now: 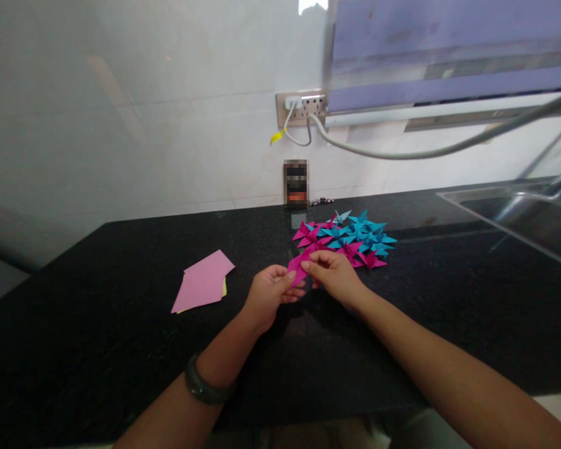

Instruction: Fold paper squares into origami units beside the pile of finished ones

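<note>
My left hand (pixel 271 292) and my right hand (pixel 334 274) meet over the black countertop (pixel 121 349), both pinching one folded magenta paper piece (pixel 298 267) between fingers and thumbs. Just behind the hands lies a pile of folded paper shapes (pixel 350 240), magenta ones to the left and front, teal ones to the right. To the left of my left hand, a small stack of flat pink sheets (pixel 203 282) rests on the counter with a yellow sheet edge showing beneath. A dark band sits on my left wrist.
A small dark box (pixel 295 182) stands against the white tiled wall. Above it a wall socket (pixel 302 107) carries a plug and a grey cable running right. A steel sink (pixel 518 212) is set into the counter at the far right.
</note>
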`<state>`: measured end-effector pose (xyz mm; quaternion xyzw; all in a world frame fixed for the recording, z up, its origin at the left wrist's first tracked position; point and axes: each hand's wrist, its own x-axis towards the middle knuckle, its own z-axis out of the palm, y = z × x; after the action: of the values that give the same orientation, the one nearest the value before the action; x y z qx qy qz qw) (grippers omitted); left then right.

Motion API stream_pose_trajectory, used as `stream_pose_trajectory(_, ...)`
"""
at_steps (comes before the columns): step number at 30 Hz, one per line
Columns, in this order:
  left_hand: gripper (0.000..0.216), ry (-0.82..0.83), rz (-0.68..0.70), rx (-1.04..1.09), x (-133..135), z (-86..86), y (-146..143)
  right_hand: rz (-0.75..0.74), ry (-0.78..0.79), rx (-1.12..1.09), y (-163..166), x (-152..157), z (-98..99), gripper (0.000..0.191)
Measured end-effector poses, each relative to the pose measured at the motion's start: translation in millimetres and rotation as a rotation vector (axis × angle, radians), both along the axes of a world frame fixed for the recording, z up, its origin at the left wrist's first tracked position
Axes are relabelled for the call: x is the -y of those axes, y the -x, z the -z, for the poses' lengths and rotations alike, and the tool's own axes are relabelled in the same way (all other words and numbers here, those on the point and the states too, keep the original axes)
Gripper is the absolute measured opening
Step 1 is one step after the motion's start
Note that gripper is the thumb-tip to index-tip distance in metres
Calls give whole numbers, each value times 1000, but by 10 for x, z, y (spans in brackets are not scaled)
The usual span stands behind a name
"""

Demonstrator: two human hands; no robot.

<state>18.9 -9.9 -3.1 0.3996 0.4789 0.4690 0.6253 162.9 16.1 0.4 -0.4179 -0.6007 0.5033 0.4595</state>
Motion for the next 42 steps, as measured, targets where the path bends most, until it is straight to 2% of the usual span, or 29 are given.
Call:
stream_pose_trajectory(4,29,-74,63,-66,9,12,-11,-1,26,-18,-18,-6,-11,22)
stream_pose_trajectory(7,29,-161,38,-163,8,16,-25,-13,34,-7,-16,-7,0,22)
stream_pose_trajectory(11,25,-180,-9,-237,3,36,-33,19,35,3,-5,-6,-1,23)
stream_pose_trajectory(18,23,-260,15,-344,1,62,-20,99,46,-25,-6,-14,-25,24)
stream_pose_trajectory(27,21,-262,-8,-372,21,50,-30,81,125,-189,16,-52,44,27)
stream_pose_trajectory(32,21,-258,-77,-410,27,26,-47,-9,80,-125,94,31,42,25)
stream_pose_trajectory(37,18,-310,-78,-493,49,9,-53,64,92,-59,158,76,60,23)
stream_pose_trajectory(42,19,-337,-52,-506,65,27,-52,80,140,-129,180,73,80,20)
